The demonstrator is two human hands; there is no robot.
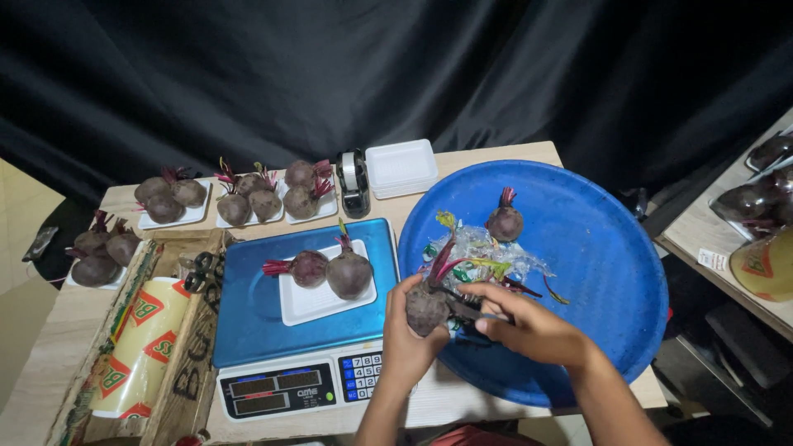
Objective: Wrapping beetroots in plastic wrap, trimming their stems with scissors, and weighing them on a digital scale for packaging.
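I see a dark, reddish-brown beetroot (427, 308), round and dusty, with purple-red stalks and a few green leaf scraps rising from its top. My left hand (406, 343) grips it from below, fingers closed around its lower half, at the near left rim of a large blue round tray (607, 248) on the right side of the surface (58, 347). My right hand (529, 326) is closed on a dark tool at the stalks, just right of the beetroot; I cannot tell what kind of tool it is. One more beetroot (504, 221) lies in the tray beside crumpled clear plastic (487, 256). Two beetroots rest on a white foam tray (318, 301) atop a blue digital scale (293, 330) near the front edge. Along the far edge stand three filled foam trays, a tape dispenser (353, 182) and a stack of empty trays (402, 167). A fourth filled tray sits at the left edge, beside a wooden box (194, 363) holding a roll of film (136, 347).
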